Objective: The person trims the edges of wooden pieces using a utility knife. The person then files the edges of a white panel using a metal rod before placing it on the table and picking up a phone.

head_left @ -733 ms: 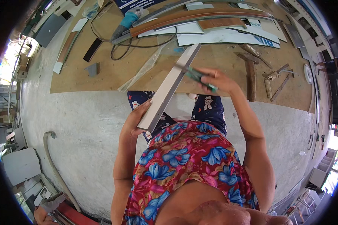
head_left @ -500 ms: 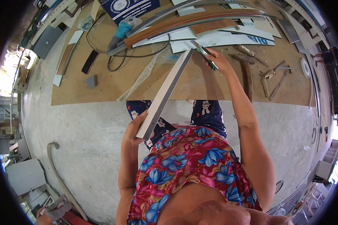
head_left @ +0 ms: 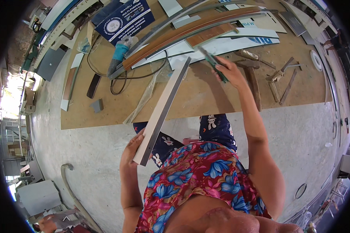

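Observation:
My left hand (head_left: pixel 131 152) is closed round the near end of a long, straight rectangular bar (head_left: pixel 161 109), beige on one face and dark grey on another. It slants away from me, its far end over the worktable. In my right hand (head_left: pixel 231 73) is a green-handled utility knife (head_left: pixel 214 66), pointing up and left, just right of the bar's far end and apart from it. A hammer (head_left: pixel 252 81) lies on the table beside my right wrist. Clear plastic film (head_left: pixel 146 95) lies left of the bar.
The brown-topped table (head_left: pixel 116 110) carries a teal power tool (head_left: pixel 118 56) with a black cord, long strips and white panels (head_left: pixel 221 48), and a blue box (head_left: pixel 122 21). Pliers-like tools (head_left: pixel 278 77) and a white tape roll (head_left: pixel 315 61) lie at right. A hose (head_left: pixel 70 188) is on the floor.
The bar's far end has drawn away from the knife, leaving a wider gap, and my left hand has come slightly nearer my body. My view has shifted a little.

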Tool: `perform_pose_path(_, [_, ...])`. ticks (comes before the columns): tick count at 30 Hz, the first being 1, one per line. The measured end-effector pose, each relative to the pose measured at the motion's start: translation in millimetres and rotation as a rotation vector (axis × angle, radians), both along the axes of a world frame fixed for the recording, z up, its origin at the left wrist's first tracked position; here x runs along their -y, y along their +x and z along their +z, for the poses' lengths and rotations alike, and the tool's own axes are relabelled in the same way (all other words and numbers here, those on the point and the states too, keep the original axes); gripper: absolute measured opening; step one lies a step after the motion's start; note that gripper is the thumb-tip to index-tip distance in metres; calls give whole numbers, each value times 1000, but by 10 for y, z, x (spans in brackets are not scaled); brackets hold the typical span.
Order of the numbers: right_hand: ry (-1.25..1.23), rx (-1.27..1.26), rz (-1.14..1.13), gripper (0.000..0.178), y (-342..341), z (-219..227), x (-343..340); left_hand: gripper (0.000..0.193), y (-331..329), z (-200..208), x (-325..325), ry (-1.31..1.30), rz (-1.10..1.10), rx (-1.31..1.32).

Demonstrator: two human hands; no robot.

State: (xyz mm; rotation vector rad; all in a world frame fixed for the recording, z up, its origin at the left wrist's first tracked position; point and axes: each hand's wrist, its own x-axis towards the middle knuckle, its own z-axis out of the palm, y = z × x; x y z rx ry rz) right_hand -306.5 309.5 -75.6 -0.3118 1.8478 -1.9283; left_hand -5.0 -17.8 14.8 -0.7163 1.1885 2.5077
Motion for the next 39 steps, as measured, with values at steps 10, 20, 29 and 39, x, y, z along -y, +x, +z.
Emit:
perform_pose_path(10, [-40, -169, -391, 43, 625, 545, -1059, 76, -2265, 623, -59, -965, -641, -592])
perform_pose_path(20, [31, -203, -416, 41, 838, 208, -1479, 76, -4415, -23, -357, -981, -1027, -659])
perform_pose_path(29, [-53, -125, -482, 47, 638, -10, -1645, 75, -4772, -679, -69, -1757, -708, -746])
perform_pose_path(39, [254, -225, -420, 43, 619, 146, -1349, 81, -4312, -932, -363, -2044, -481, -665])
